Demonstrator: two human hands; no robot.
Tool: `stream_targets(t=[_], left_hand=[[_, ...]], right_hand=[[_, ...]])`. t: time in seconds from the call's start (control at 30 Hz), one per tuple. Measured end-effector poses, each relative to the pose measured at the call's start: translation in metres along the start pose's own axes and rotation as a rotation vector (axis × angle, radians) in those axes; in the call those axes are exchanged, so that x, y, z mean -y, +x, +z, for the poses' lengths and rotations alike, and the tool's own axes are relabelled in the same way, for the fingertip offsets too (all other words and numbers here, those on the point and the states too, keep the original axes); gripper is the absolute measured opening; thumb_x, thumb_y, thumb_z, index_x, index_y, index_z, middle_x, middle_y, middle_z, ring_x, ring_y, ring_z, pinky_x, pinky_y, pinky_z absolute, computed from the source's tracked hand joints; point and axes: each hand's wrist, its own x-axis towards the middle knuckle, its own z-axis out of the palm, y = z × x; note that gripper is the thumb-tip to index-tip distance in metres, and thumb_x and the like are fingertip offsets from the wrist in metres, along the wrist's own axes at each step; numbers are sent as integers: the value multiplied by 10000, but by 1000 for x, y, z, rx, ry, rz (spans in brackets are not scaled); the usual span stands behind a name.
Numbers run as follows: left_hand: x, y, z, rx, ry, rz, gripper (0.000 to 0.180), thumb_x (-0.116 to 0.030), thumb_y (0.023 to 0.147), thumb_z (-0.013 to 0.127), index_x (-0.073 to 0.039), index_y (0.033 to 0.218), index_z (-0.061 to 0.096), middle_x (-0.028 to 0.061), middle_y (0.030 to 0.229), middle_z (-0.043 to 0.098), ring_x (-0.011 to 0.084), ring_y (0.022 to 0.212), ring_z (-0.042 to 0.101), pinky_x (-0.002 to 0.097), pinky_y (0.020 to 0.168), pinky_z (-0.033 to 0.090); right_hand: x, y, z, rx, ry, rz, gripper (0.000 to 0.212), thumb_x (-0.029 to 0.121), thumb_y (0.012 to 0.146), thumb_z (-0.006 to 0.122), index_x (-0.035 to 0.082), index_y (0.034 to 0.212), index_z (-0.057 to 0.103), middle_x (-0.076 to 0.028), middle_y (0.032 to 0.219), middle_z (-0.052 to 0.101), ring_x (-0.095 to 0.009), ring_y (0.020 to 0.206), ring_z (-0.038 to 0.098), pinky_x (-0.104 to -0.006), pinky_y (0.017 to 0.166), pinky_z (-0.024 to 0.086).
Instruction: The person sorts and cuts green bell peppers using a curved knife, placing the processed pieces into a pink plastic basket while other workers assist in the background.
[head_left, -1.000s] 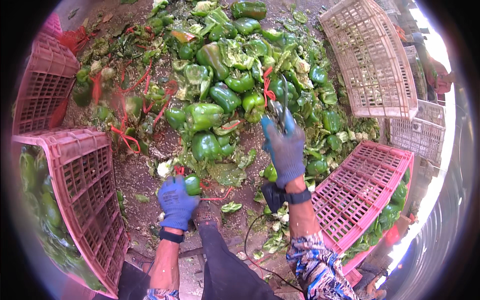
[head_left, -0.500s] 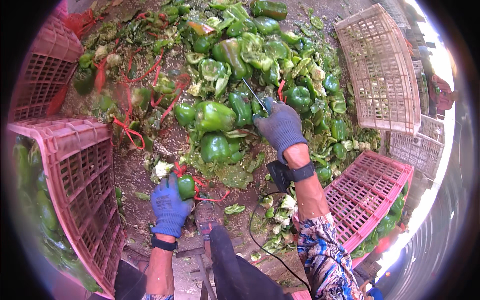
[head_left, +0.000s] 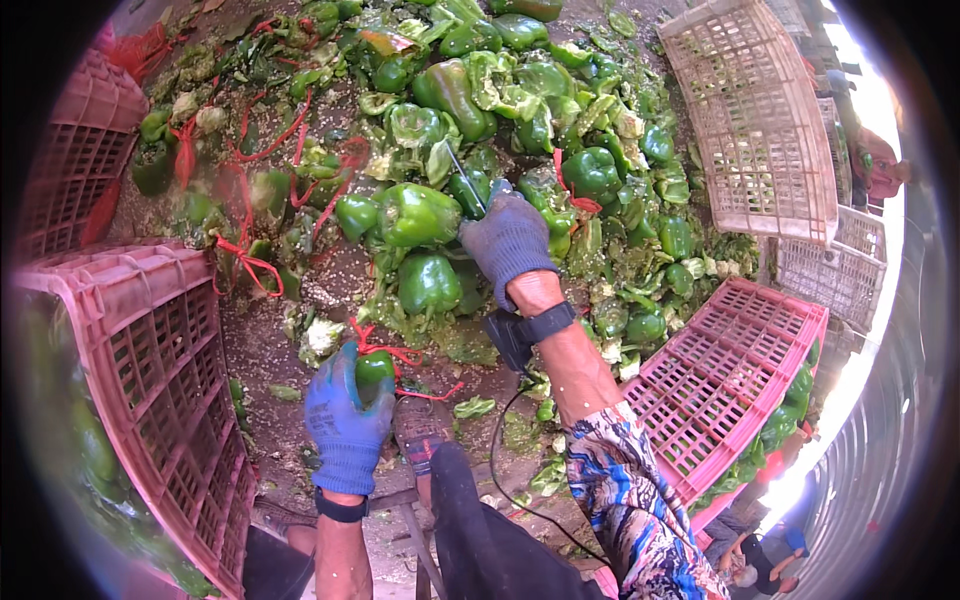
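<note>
My left hand [head_left: 342,425], in a blue-grey glove, is closed around a small green bell pepper [head_left: 374,369] low over the littered ground. My right hand [head_left: 508,240], gloved alike, grips a knife [head_left: 463,178]; its thin blade points up and left across the pepper heap. Its handle is hidden in the fist. Left of that fist lie a large green bell pepper [head_left: 418,216] and, nearer to me, another whole bell pepper [head_left: 429,284]. A strap with a dark device [head_left: 512,340] sits on my right wrist.
Cut peppers and seedy scraps [head_left: 540,95] cover the ground ahead, with red ties [head_left: 247,262] among them. A pink crate [head_left: 150,350] stands at left, another pink crate [head_left: 730,380] at right, and a pale crate [head_left: 750,130] at far right. A black cable [head_left: 497,460] hangs by my right arm.
My right hand has moved left with the knife, toward the whole peppers. My left hand has turned slightly, its fingers now showing around the small bell pepper. The view has shifted a little.
</note>
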Motion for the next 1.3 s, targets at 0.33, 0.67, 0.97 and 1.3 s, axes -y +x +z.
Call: stream_targets(t=[0.33, 0.67, 0.97, 1.3], left_hand=[[-54, 29, -9, 14, -351, 229, 752, -185, 765, 845, -17, 1431, 540, 210, 1332, 612, 354, 1199, 628, 434, 1025, 509], [-51, 14, -14, 208, -1037, -127, 833, -188, 678, 861, 5, 1420, 534, 159, 1302, 629, 259, 1182, 639, 380, 1037, 512], [-14, 4, -23, 130, -1666, -637, 497, -191, 882, 651, 10, 1333, 591, 124, 1169, 699, 231, 981, 712, 376, 871, 605], [-2, 10, -16, 300, -1346, -536, 486, -318, 1068, 516, 17, 1417, 568, 111, 1351, 634, 176, 1246, 581, 329, 1077, 451]], right_hand=[[-24, -86, -71, 308, 1021, 30, 401, 315, 836, 795, -29, 1031, 729, -88, 763, 703, -118, 641, 652, -279, 598, 530], [3, -176, -15, 487, 1143, 214, 314, 284, 992, 688, -7, 1106, 719, -5, 713, 634, -67, 609, 573, -265, 539, 476], [23, -172, -27, 316, 773, 84, 495, 137, 880, 727, 85, 1362, 629, -78, 950, 716, -67, 575, 575, -246, 525, 499], [15, -158, 10, 609, 871, -409, 692, 106, 718, 815, 40, 1376, 611, -128, 1289, 692, -209, 1214, 647, -355, 1075, 489]])
